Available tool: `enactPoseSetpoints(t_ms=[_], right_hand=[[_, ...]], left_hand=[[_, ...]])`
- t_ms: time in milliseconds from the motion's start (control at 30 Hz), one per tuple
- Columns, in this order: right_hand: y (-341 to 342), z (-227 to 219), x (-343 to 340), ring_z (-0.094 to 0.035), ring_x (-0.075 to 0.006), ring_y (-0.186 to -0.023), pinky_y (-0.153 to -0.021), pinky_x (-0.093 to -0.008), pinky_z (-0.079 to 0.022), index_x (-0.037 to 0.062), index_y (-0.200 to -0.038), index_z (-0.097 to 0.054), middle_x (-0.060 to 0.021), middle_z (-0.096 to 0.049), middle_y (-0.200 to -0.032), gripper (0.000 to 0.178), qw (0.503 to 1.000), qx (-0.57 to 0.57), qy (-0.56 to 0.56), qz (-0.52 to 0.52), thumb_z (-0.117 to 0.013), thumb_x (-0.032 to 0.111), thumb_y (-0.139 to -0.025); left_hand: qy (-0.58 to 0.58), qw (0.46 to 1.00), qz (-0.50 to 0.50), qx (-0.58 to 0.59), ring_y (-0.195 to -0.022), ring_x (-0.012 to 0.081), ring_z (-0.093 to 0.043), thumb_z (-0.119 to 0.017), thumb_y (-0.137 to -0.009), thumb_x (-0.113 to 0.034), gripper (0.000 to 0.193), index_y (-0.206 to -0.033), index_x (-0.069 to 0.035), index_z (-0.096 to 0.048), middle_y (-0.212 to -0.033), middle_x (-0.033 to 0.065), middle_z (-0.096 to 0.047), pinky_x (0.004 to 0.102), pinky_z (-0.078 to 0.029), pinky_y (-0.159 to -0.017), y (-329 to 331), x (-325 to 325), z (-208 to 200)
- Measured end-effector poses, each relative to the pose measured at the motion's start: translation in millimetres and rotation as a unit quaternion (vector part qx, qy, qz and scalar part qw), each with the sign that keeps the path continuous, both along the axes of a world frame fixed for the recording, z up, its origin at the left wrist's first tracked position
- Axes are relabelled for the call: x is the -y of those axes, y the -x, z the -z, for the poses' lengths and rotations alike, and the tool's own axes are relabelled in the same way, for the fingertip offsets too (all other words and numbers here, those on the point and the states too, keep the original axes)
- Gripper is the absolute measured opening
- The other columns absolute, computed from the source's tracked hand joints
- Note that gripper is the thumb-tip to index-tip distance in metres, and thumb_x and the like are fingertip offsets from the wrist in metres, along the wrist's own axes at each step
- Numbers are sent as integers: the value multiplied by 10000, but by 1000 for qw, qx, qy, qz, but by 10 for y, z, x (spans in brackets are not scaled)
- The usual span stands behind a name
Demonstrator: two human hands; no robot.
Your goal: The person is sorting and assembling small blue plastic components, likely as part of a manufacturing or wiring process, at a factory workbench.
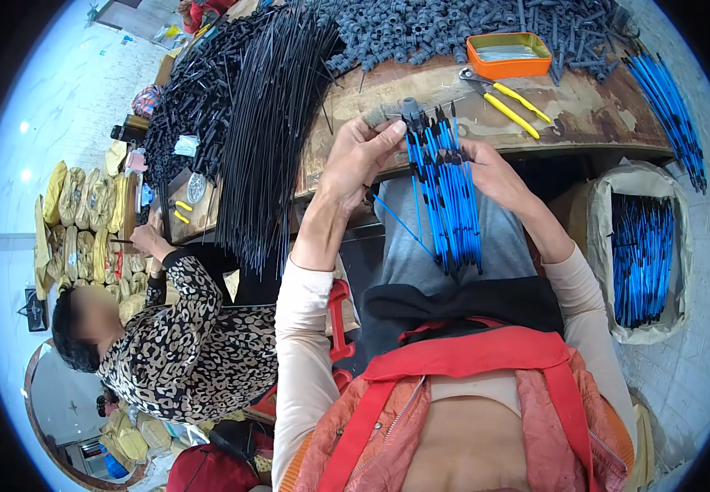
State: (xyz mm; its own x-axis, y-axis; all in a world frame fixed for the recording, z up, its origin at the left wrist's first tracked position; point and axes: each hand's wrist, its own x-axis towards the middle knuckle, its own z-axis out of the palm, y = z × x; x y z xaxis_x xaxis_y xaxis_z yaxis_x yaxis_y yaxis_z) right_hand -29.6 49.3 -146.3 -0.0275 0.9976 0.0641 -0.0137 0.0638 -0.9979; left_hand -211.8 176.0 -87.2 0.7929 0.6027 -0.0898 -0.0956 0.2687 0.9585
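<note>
My left hand is closed at the table's near edge, thumb and fingers pinching a grey plastic fitting. Below it, a bundle of blue rods with black ends lies across my lap, with one rod slanting out to the left. My right hand is at the bundle's upper right side, its fingers curled in. The fingertips are partly hidden by the rods, and what they grip cannot be made out.
Beyond my hands lie yellow-handled pliers, an orange tin of thin pins and heaped grey fittings. Long black rods cover the table's left. A lined bin of blue rods stands right. A co-worker works at left.
</note>
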Motion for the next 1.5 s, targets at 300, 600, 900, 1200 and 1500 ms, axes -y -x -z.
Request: enactPoseSetpoints(t_ms=[300,600,900,1200,1500], right_hand=[[97,-192,129,-540,-16,-823,-753,-215,-461,63,-973,-611,64,-594,-867,175,995,-94,22,-21,-572,234,-962],[64,-90,183,-570,-13,-905,-833,-201,-474,16,-1158,-626,42,-651,-1003,235,983,-156,22,-95,-532,23,-942],[118,-208,286,-434,-21,-737,-662,-193,-355,49,-938,-586,79,-510,-789,124,991,-94,-12,-93,-513,64,-839],[189,-204,440,-422,-17,-730,-657,-188,-344,46,-933,-591,86,-490,-769,107,992,-82,2,-98,-512,51,-861],[344,-282,495,-423,1,-727,-650,-183,-349,61,-954,-610,103,-502,-783,134,998,-61,16,-20,-501,65,-876]], left_hand=[[9,997,81,0,-806,59,-641,-625,-948,-150,370,-1246,62,-565,-985,46,-682,188,-530,-679,75,-115,-4],[-8,992,124,-23,-507,-26,-510,-674,-917,-192,348,-1154,50,-594,-886,80,-693,109,-325,-384,94,-91,-107],[-17,990,141,13,-548,-34,-433,-653,-924,-175,386,-1223,59,-584,-978,53,-677,130,-225,-387,135,-51,-39],[101,983,130,83,-1043,167,-630,-733,-837,-41,464,-1269,2,-567,-1151,112,-664,278,-491,-921,152,106,-8],[-150,981,-71,-95,-835,126,-667,-717,-863,-69,170,-1011,14,-727,-944,85,-730,278,-531,-782,282,500,-339]])
